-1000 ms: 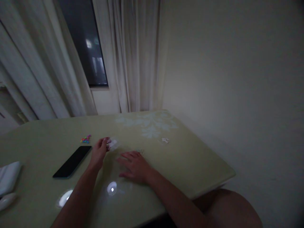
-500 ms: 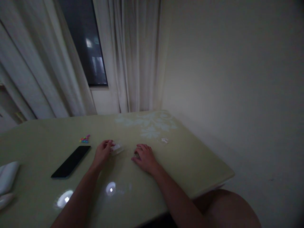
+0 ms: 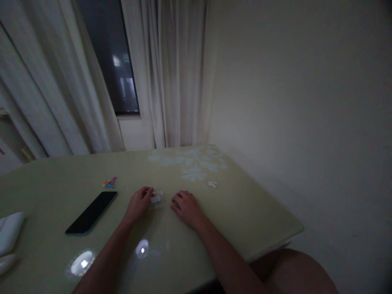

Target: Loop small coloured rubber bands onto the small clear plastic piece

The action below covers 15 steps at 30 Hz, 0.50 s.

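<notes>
My left hand rests on the green table with its fingers pinched on a small clear plastic bag that holds something pale. Just to the right, my right hand lies on the table with fingers curled under; whether anything is in them is hidden. The two hands sit close together, with the little bag between them. The room is dim and small details are hard to make out.
A black phone lies left of my left hand. Beyond it sits a small pile of coloured beads. A tiny white item lies at the right. White objects sit at the left edge. Curtains, a dark window and a wall stand behind.
My right hand slid forward from flat on the table and curled its fingers. My left hand moved right and nearer with the small bag, so the hands came close together.
</notes>
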Motion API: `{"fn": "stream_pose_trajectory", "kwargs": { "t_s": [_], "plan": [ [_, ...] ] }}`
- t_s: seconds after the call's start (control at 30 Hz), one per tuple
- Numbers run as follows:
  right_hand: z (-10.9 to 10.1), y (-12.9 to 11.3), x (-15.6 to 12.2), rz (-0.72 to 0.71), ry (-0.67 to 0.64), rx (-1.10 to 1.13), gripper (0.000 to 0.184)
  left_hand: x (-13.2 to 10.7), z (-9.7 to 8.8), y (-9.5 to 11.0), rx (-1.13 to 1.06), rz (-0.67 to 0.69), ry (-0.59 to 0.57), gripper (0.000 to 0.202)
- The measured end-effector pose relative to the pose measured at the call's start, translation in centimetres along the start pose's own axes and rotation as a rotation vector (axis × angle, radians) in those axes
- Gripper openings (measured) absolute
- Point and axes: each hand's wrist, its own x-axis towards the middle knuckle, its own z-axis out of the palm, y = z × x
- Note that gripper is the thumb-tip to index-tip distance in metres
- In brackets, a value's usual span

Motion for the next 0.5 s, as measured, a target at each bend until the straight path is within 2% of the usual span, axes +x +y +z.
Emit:
{"fn": "stream_pose_trajectory", "kwargs": {
  "t_s": [0.17, 0.33, 0.5],
  "plan": [
    [-0.2, 0.3, 0.2, 0.094, 0.026, -0.091, 0.015, -0.3, 0.1, 0.4, 0.082, 0.043, -0.042, 0.044],
    [-0.5, 0.8, 0.1, 0.187, 0.043, -0.042, 0.022, -0.7, 0.3, 0.7, 0.154, 0.07, -0.063, 0.045],
    [-0.8, 1.4, 0.2, 0.177, 0.003, -0.003, 0.02, -1.1, 0.6, 1.0, 0.176, 0.101, -0.088, 0.043]
  ]
}}
